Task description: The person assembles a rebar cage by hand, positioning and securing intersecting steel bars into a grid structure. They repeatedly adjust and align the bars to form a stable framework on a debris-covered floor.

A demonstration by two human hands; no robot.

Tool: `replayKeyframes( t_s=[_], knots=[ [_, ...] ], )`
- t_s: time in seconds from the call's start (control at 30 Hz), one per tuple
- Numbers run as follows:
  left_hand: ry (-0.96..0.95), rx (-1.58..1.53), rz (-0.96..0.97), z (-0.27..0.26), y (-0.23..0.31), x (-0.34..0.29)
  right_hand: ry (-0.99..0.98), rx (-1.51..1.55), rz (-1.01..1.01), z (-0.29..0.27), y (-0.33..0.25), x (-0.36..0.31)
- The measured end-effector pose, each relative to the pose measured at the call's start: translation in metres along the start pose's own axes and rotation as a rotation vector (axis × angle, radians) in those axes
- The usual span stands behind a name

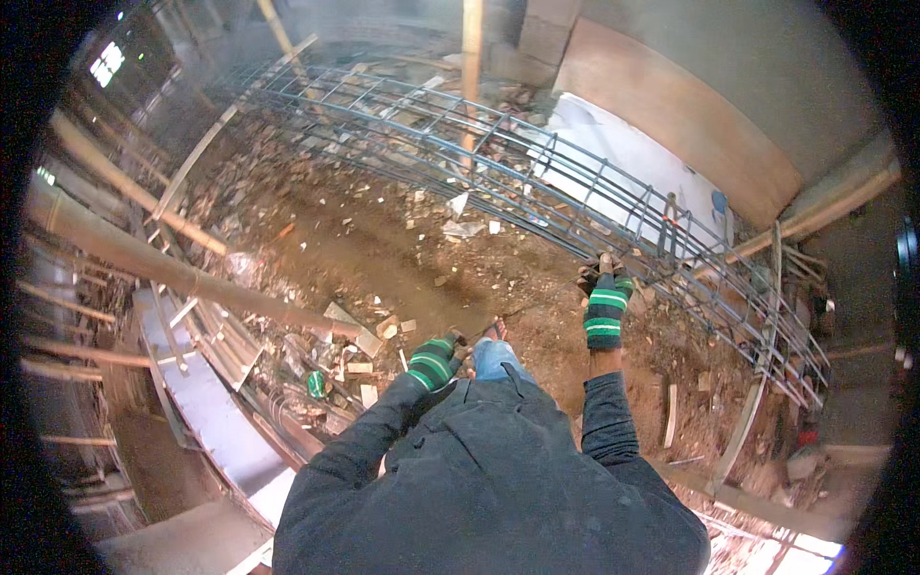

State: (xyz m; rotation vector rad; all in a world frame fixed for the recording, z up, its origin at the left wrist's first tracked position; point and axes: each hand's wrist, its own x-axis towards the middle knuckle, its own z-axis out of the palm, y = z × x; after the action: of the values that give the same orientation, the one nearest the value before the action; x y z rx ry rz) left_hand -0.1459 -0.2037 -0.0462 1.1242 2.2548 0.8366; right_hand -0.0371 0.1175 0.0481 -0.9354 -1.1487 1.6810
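Note:
A long steel rebar cage (498, 158) lies across the rubble-strewn dirt ground, curving from upper left to lower right. My right hand (604, 292), in a green and black striped glove, is raised and closed on a bar at the near side of the cage. My left hand (436, 359), in the same kind of glove, sits low by my knee with its fingers curled around a small thin tool whose tip points right. My dark jacket fills the lower middle.
Bamboo poles (172, 268) and flat metal formwork panels (206, 402) lie along the left. A white sheet (623, 158) and a brown curved board (690, 110) rest behind the cage. Broken bricks and wood scraps (359, 340) litter the dirt. A concrete wall rises at the right.

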Motion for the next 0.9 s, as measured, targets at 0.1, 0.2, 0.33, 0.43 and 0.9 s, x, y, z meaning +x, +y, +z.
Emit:
replayKeyframes(
  t_s=[0.1,0.2,0.33,0.43,0.9],
  knots=[
    [-0.058,-0.247,-0.027,-0.012,0.003,0.016,-0.068,-0.118,0.017,0.034,0.027,-0.007],
    [0.055,-0.666,0.026,-0.022,0.020,0.046,-0.267,-0.114,0.031,0.072,0.059,-0.019],
    [0.246,-0.806,-0.059,-0.056,0.028,0.103,-0.354,-0.095,0.146,0.124,0.087,-0.020],
    [0.294,-0.696,0.090,-0.080,0.022,0.144,-0.376,-0.093,0.070,0.155,0.098,0.002],
    [0.272,-0.490,0.168,-0.115,0.001,0.243,-0.312,-0.392,0.019,0.201,0.146,0.102]
  ],
)
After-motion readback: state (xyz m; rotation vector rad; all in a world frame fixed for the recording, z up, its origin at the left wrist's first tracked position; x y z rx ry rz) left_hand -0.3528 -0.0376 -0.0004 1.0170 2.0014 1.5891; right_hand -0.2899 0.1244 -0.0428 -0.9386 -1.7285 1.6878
